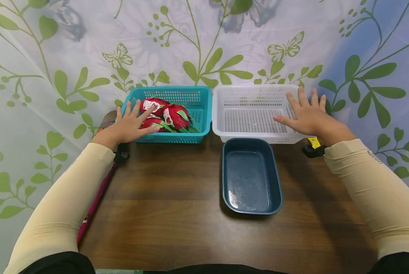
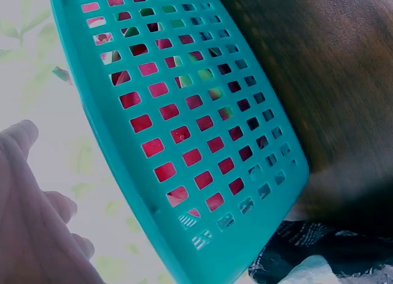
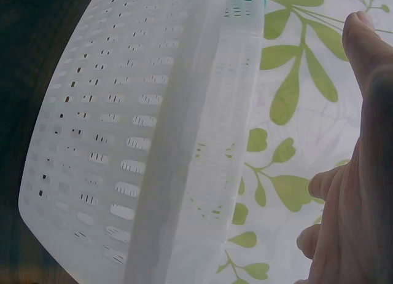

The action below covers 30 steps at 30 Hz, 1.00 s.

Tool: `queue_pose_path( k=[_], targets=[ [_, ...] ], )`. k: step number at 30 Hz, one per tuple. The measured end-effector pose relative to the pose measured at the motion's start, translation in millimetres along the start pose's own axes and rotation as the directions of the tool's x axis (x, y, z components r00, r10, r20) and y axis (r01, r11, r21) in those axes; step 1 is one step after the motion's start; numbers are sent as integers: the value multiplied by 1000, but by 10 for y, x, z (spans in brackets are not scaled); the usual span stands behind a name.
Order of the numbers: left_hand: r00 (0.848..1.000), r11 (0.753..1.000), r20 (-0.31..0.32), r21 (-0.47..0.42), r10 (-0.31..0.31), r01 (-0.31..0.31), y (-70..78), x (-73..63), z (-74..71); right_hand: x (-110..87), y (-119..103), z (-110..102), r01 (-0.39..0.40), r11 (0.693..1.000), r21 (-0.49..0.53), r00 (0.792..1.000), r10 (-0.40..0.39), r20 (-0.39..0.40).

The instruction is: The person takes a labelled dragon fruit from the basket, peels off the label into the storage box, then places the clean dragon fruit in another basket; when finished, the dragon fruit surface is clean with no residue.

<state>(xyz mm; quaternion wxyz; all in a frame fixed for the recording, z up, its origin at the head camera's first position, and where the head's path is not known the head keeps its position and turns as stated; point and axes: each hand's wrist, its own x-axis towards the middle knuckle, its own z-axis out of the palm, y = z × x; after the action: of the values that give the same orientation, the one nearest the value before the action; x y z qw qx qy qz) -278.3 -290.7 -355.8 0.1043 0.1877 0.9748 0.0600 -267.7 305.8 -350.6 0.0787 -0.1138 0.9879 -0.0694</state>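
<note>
My left hand (image 1: pixel 127 123), fingers spread, hovers above the left end of the teal basket (image 1: pixel 204 114). Several red dragon fruits (image 1: pixel 178 117) with green scales and white labels lie in that basket, partly covered by the hand in the head view. In the left wrist view the same fruits show red through the holes of the basket wall (image 2: pixel 202 121). Over the right end of the white basket (image 1: pixel 252 137) my right hand (image 1: pixel 310 116) is held with its fingers spread. The right wrist view shows the white basket's slotted side (image 3: pixel 104 142) beside that hand. Neither hand holds anything.
A dark blue tub (image 1: pixel 247 182) stands on the brown wooden table (image 1: pixel 156 213), in front of the white basket. Behind the baskets hangs a leaf-patterned cloth (image 1: pixel 204 45). A yellow item (image 1: pixel 314 142) shows by the right wrist, and a pink-edged package (image 1: pixel 96 201) lies along the left edge.
</note>
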Motion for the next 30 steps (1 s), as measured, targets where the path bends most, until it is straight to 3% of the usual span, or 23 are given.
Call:
queue_pose_path(
  k=[10, 15, 20, 26, 28, 30],
  targets=[
    [1000, 1000, -23, -24, 1, -2, -9, -17, -14, -8, -7, 42, 3, 1000, -1, 1000, -3, -12],
    [995, 998, -92, -45, 32, -37, -24, -67, 4, -13, -7, 66, 10, 1000, 22, 1000, -10, -12],
    [982, 995, -183, -75, 51, -66, -83, -98, 110, -3, -40, 90, 26, 999, 47, 999, -25, -24],
    [952, 981, -305, -171, 35, -91, -98, -162, 276, 60, -154, 118, 53, 995, 87, 999, -52, -12],
    [930, 972, -367, -213, 14, -99, -61, -213, 328, 96, -214, 133, 69, 993, 99, 998, -69, -9],
    [899, 960, -437, -258, -15, -109, -5, -267, 380, 136, -282, 147, 85, 991, 107, 996, -84, -11]
  ],
)
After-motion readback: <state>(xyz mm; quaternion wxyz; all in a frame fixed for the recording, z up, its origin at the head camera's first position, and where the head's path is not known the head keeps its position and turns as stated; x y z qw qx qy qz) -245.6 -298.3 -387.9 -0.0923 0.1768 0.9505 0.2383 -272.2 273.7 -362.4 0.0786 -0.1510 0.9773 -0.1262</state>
